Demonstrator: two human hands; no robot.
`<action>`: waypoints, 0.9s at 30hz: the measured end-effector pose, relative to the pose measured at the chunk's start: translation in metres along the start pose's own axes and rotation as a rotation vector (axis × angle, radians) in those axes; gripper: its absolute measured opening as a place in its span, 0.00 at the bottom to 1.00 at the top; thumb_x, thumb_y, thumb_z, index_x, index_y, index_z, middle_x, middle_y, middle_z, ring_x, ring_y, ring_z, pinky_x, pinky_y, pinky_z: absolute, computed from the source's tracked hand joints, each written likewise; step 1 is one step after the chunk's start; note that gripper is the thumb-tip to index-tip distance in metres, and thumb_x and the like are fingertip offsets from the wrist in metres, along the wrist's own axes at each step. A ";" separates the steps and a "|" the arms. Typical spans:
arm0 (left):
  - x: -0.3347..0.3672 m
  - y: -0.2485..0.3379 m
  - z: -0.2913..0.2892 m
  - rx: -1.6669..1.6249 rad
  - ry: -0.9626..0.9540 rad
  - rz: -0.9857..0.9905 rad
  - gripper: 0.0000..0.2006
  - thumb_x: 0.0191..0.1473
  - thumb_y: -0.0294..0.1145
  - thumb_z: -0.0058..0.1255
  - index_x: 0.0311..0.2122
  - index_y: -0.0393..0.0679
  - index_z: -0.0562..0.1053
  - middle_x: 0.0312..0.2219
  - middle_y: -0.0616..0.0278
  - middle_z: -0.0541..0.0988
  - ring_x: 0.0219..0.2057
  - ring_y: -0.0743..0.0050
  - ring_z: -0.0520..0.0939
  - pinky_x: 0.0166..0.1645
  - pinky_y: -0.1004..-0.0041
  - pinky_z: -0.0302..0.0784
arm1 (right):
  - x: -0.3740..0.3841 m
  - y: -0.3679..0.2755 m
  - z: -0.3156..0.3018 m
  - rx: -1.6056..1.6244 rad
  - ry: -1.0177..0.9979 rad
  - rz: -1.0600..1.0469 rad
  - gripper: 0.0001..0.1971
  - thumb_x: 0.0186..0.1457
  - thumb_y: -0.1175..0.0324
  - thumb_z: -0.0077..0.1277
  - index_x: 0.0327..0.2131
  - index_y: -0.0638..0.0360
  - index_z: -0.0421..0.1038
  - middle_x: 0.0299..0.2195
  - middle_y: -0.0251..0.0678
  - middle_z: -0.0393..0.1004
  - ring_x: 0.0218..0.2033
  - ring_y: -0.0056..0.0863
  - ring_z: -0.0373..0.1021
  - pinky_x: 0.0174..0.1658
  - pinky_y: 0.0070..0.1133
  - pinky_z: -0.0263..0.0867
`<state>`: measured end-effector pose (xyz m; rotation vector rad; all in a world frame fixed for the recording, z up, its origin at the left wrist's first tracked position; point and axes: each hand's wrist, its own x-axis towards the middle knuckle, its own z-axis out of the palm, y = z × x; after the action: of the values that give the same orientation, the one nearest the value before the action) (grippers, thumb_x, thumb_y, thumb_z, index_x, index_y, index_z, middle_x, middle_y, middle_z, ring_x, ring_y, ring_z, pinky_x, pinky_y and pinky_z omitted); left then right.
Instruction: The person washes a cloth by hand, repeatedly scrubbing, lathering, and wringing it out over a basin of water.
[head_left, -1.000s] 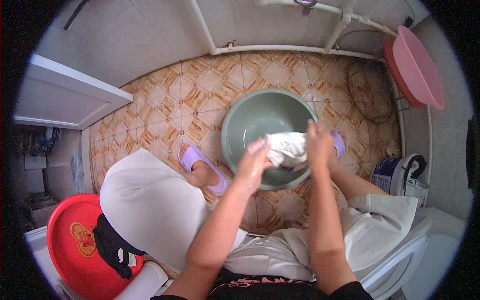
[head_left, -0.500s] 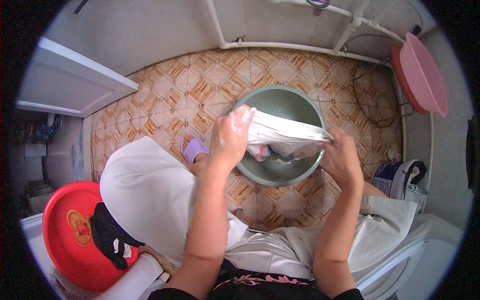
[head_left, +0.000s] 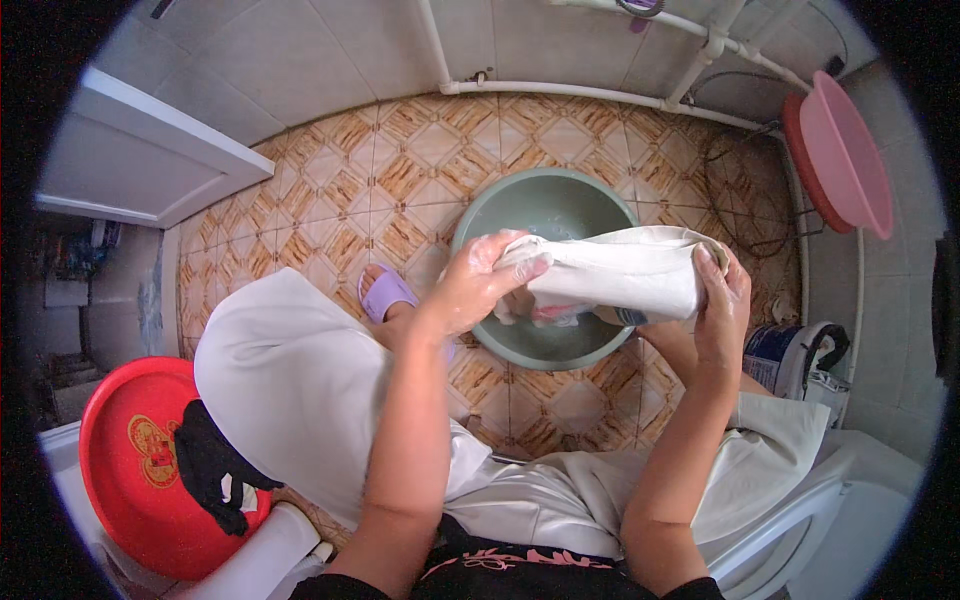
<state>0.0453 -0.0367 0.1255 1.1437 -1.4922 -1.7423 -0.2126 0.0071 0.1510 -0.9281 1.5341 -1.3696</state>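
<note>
A wet white cloth garment is stretched between my two hands above a grey-green basin on the tiled floor. My left hand, with soap suds on its fingers, grips the bunched left end. The right end is pinched in my right hand, its thumb lying on the fabric. Under the cloth, more laundry with pink and white patches shows in the basin, mostly hidden. What kind of garment the white cloth is, I cannot tell.
At my left a red basin holds a black garment. A pink basin hangs by the right wall, above a blue-and-white container. White pipes run along the far wall. An open white door panel stands at the far left.
My right hand has moved up and to the right with its end of the cloth. The cloth now lies wider and fuller between my hands. My left hand has turned, its fingers pointing right.
</note>
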 end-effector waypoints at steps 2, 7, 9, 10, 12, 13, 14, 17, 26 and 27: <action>0.002 -0.002 0.011 -0.134 0.044 -0.035 0.16 0.49 0.36 0.52 0.42 0.38 0.69 0.36 0.67 0.73 0.37 0.83 0.71 0.45 0.80 0.64 | -0.003 -0.003 0.002 0.062 0.015 0.058 0.11 0.50 0.66 0.48 0.33 0.65 0.68 0.27 0.28 0.69 0.29 0.14 0.62 0.34 0.12 0.57; 0.012 -0.013 0.030 -0.586 0.318 0.094 0.18 0.53 0.40 0.47 0.43 0.36 0.67 0.34 0.66 0.71 0.39 0.84 0.68 0.45 0.81 0.62 | -0.002 0.000 0.008 0.145 -0.055 0.081 0.12 0.50 0.68 0.45 0.36 0.67 0.68 0.28 0.34 0.70 0.28 0.20 0.67 0.31 0.17 0.64; 0.016 -0.019 0.028 -0.568 0.327 0.093 0.18 0.54 0.41 0.46 0.43 0.36 0.67 0.34 0.66 0.72 0.38 0.84 0.68 0.44 0.81 0.63 | -0.004 0.002 0.011 0.182 -0.128 0.119 0.13 0.50 0.69 0.45 0.38 0.66 0.68 0.29 0.35 0.71 0.29 0.21 0.67 0.32 0.18 0.64; 0.016 -0.019 0.026 -0.551 0.337 0.095 0.18 0.54 0.42 0.45 0.42 0.36 0.67 0.33 0.66 0.72 0.37 0.83 0.69 0.43 0.81 0.63 | -0.004 0.003 0.013 0.219 -0.202 0.155 0.14 0.51 0.69 0.44 0.40 0.66 0.68 0.30 0.35 0.71 0.30 0.21 0.68 0.33 0.18 0.65; 0.015 -0.016 0.025 -0.560 0.337 0.094 0.18 0.54 0.42 0.45 0.42 0.36 0.67 0.33 0.66 0.72 0.36 0.84 0.69 0.42 0.81 0.64 | -0.003 0.020 0.004 0.228 -0.287 0.245 0.16 0.50 0.69 0.45 0.43 0.64 0.67 0.33 0.35 0.71 0.30 0.20 0.67 0.36 0.17 0.64; 0.015 -0.014 0.025 -0.570 0.335 0.095 0.18 0.54 0.42 0.45 0.41 0.36 0.67 0.32 0.66 0.72 0.34 0.84 0.69 0.41 0.82 0.65 | -0.003 0.025 0.002 0.115 -0.432 0.206 0.16 0.49 0.69 0.47 0.42 0.62 0.68 0.33 0.33 0.71 0.31 0.19 0.66 0.37 0.16 0.63; 0.015 -0.012 0.025 -0.571 0.334 0.095 0.18 0.54 0.42 0.45 0.41 0.36 0.67 0.32 0.66 0.72 0.34 0.84 0.69 0.41 0.82 0.65 | -0.003 0.028 0.001 0.002 -0.575 0.166 0.16 0.48 0.70 0.49 0.42 0.61 0.68 0.34 0.32 0.71 0.31 0.19 0.66 0.38 0.16 0.63; 0.014 -0.011 0.023 -0.602 0.346 0.061 0.17 0.54 0.42 0.45 0.39 0.37 0.68 0.31 0.66 0.72 0.32 0.86 0.70 0.38 0.82 0.65 | -0.004 0.028 0.008 -0.270 -0.674 0.223 0.15 0.42 0.72 0.54 0.37 0.61 0.70 0.32 0.30 0.70 0.32 0.18 0.64 0.37 0.16 0.60; 0.009 -0.012 0.005 0.010 -0.024 -0.204 0.16 0.49 0.40 0.52 0.35 0.36 0.72 0.20 0.69 0.74 0.22 0.87 0.70 0.27 0.82 0.66 | 0.000 0.052 0.007 0.141 -0.444 0.239 0.14 0.50 0.64 0.48 0.36 0.66 0.68 0.31 0.32 0.70 0.31 0.19 0.66 0.37 0.17 0.61; 0.011 -0.014 0.005 -0.007 -0.092 -0.186 0.14 0.50 0.39 0.51 0.36 0.38 0.71 0.26 0.68 0.74 0.26 0.84 0.72 0.32 0.81 0.68 | 0.001 0.053 0.008 0.171 -0.388 0.223 0.14 0.50 0.64 0.48 0.37 0.65 0.68 0.32 0.33 0.71 0.31 0.19 0.66 0.37 0.17 0.62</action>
<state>0.0375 -0.0402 0.1090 1.2481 -1.4717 -1.9462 -0.2046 0.0099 0.0980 -0.8310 1.1680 -1.0685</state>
